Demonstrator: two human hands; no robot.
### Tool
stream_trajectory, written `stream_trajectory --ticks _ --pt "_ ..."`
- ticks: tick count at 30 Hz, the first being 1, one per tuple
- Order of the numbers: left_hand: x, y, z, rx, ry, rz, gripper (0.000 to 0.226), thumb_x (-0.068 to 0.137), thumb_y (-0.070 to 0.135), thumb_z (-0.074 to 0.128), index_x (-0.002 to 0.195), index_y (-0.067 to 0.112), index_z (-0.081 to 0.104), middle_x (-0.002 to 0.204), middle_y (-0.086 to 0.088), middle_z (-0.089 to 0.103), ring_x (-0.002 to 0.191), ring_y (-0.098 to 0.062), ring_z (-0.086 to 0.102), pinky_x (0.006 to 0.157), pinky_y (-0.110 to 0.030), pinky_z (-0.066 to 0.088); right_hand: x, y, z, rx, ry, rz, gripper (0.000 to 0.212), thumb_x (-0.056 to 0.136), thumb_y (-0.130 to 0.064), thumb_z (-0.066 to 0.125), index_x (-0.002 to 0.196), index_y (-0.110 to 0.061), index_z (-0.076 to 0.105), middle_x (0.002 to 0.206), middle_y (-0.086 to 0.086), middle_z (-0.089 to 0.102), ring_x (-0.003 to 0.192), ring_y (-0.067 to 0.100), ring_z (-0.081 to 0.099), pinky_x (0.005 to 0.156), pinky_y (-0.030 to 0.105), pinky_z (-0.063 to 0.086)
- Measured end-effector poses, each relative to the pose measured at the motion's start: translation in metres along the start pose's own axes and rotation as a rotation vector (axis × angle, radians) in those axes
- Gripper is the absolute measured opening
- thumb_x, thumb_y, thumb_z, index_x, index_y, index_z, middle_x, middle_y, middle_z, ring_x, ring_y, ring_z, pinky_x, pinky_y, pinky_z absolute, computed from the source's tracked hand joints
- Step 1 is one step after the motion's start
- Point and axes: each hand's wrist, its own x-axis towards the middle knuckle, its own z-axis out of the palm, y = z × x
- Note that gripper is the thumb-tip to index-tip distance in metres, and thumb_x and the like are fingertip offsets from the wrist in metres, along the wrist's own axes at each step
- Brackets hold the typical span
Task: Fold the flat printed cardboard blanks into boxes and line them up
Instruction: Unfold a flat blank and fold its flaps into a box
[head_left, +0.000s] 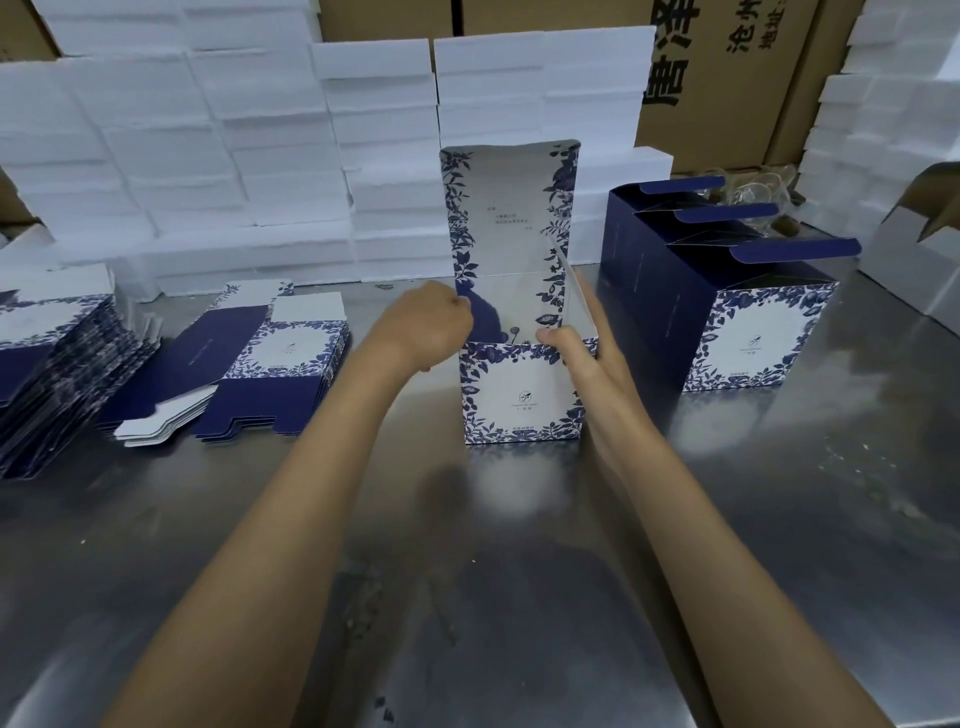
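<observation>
Forming one printed box (522, 392) mid-tabletop, left hand (434, 325) pinches its side flap, right hand (584, 358) clasps its rim; three finished boxes (727, 306) line the right edge, flat blanks (67, 358) remain stacked left.

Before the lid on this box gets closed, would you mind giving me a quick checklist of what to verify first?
1. Box stands upright on the metal table: ok.
2. Lid panel is raised, opening unobstructed: ok.
3. Left hand pinches the left wall's top edge: ok.
4. Right hand steadies the right side, thumb over the front rim: ok.
5. Bottom flaps locked: cannot tell, hidden.
6. Free table beside the finished row of boxes for this one: ok.
</observation>
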Motion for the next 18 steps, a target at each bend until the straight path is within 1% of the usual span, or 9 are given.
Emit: stream_trajectory --ticks 3,4,6,8,10,11,14,16,18 --pt "0.002 -0.002 -0.003 -0.003 -0.058 0.004 0.038 0.104 0.021 0.036 0.067 0.01 0.037 0.063 -0.007 0.043 0.05 -0.024 0.05 0.057 -0.029 0.045 0.001 0.002 -0.001 0.005 0.007 0.01 0.068 0.076 -0.047 0.069 0.139 -0.057 0.047 0.143 -0.016 0.057 0.131 0.012 0.056 0.113 0.05 0.042" --pt "0.004 -0.004 -0.006 -0.021 -0.089 0.004 0.038 0.103 0.022 0.038 0.067 0.01 0.038 0.061 -0.005 0.042 0.048 -0.021 0.047 0.054 -0.028 0.045 0.002 0.003 -0.001 0.006 0.009 0.015 0.067 0.076 -0.047 0.069 0.139 -0.057 0.047 0.143 -0.016 0.057 0.131 0.013 0.056 0.113 0.05 0.042" --pt "0.01 -0.008 -0.013 -0.062 -0.129 -0.019 0.036 0.101 0.028 0.043 0.071 0.008 0.044 0.061 -0.004 0.047 0.046 -0.018 0.042 0.051 -0.026 0.049 0.004 0.004 -0.001 0.008 -0.001 0.027 0.066 0.076 -0.048 0.068 0.137 -0.06 0.047 0.144 -0.017 0.057 0.132 0.016 0.055 0.113 0.052 0.042" --pt "0.014 -0.009 -0.016 -0.085 -0.126 -0.046 0.035 0.1 0.035 0.045 0.08 0.007 0.051 0.065 -0.005 0.052 0.048 -0.019 0.044 0.049 -0.026 0.049 0.005 0.005 -0.002 0.009 -0.034 0.034 0.066 0.077 -0.047 0.068 0.137 -0.061 0.046 0.144 -0.018 0.056 0.132 0.017 0.055 0.113 0.053 0.041" --pt "0.015 -0.01 -0.01 -0.109 -0.085 -0.036 0.039 0.103 0.039 0.042 0.083 0.007 0.052 0.068 -0.006 0.05 0.052 -0.02 0.045 0.047 -0.025 0.045 0.006 0.006 -0.001 0.016 -0.056 0.038 0.067 0.077 -0.046 0.069 0.138 -0.061 0.045 0.144 -0.018 0.056 0.133 0.018 0.055 0.113 0.053 0.04" --pt "0.015 -0.011 -0.006 -0.13 -0.059 -0.021 0.039 0.105 0.037 0.041 0.08 0.008 0.05 0.067 -0.006 0.047 0.052 -0.019 0.044 0.045 -0.024 0.043 0.007 0.006 -0.001 0.02 -0.057 0.04 0.068 0.076 -0.046 0.069 0.138 -0.061 0.045 0.144 -0.018 0.056 0.133 0.019 0.055 0.113 0.053 0.04" --pt "0.016 -0.012 0.002 -0.138 0.008 0.002 0.036 0.102 0.02 0.039 0.067 0.011 0.04 0.06 -0.005 0.041 0.048 -0.019 0.042 0.038 -0.019 0.037 0.007 0.007 -0.002 0.02 -0.048 0.044 0.068 0.075 -0.047 0.07 0.136 -0.063 0.046 0.143 -0.018 0.057 0.133 0.018 0.055 0.114 0.053 0.04" --pt "0.018 -0.014 -0.005 -0.149 -0.047 -0.016 0.034 0.101 0.018 0.04 0.068 0.011 0.042 0.058 -0.004 0.041 0.044 -0.018 0.041 0.04 -0.018 0.039 0.008 0.008 -0.002 0.015 -0.055 0.04 0.068 0.076 -0.048 0.07 0.137 -0.063 0.045 0.144 -0.018 0.056 0.134 0.019 0.053 0.114 0.053 0.039" --pt "0.019 -0.016 -0.013 -0.208 -0.113 -0.059 0.03 0.102 0.025 0.044 0.076 0.01 0.049 0.056 -0.003 0.043 0.039 -0.015 0.039 0.044 -0.021 0.042 0.008 0.009 -0.003 0.009 -0.069 0.04 0.066 0.078 -0.047 0.069 0.138 -0.062 0.045 0.144 -0.018 0.056 0.134 0.02 0.054 0.114 0.054 0.039"
